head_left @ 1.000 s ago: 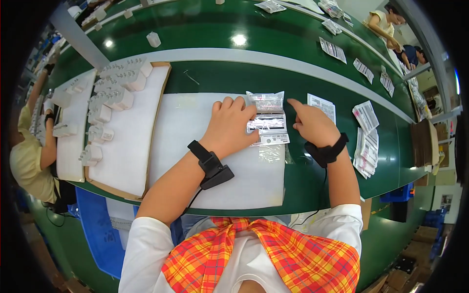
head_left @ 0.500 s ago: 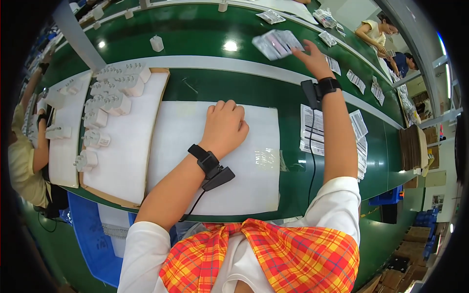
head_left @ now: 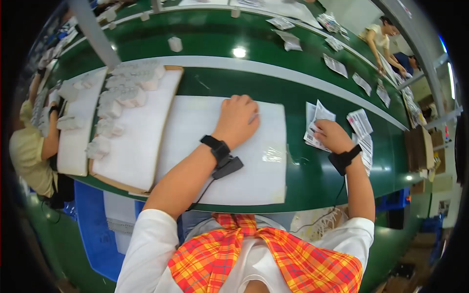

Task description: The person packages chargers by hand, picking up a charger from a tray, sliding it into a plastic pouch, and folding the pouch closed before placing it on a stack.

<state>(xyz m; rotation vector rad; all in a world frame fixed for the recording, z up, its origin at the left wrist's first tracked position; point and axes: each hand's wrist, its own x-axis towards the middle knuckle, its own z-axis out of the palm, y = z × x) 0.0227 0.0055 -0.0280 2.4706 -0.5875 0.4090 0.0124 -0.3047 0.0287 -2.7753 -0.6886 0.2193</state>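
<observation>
My left hand (head_left: pixel 237 119) rests curled on the white foam-like sheet (head_left: pixel 229 180) in front of me. A small greyish bit shows by its fingers, too little to name. Off to the right, my right hand (head_left: pixel 334 136) pinches a white printed leaflet (head_left: pixel 324 113), lifting its upper part above other sheets on the green table. Beside that hand lie more printed leaflets (head_left: pixel 360 123), partly overlapping. Both wrists wear black straps with a small black device and a cable.
White plug adapters (head_left: pixel 131 96) stand in rows on a foam-covered board (head_left: pixel 132 156) to the left. Beyond a pale rail, the green belt carries silver packets (head_left: pixel 289 41) and a white adapter (head_left: pixel 175 44). A blue bin (head_left: pixel 93 234) sits below left. Co-workers are at left and far right.
My right hand has come back from above the belt to the leaflets and taken hold of one. The silver packet it was at now lies on the belt. My left hand stays curled.
</observation>
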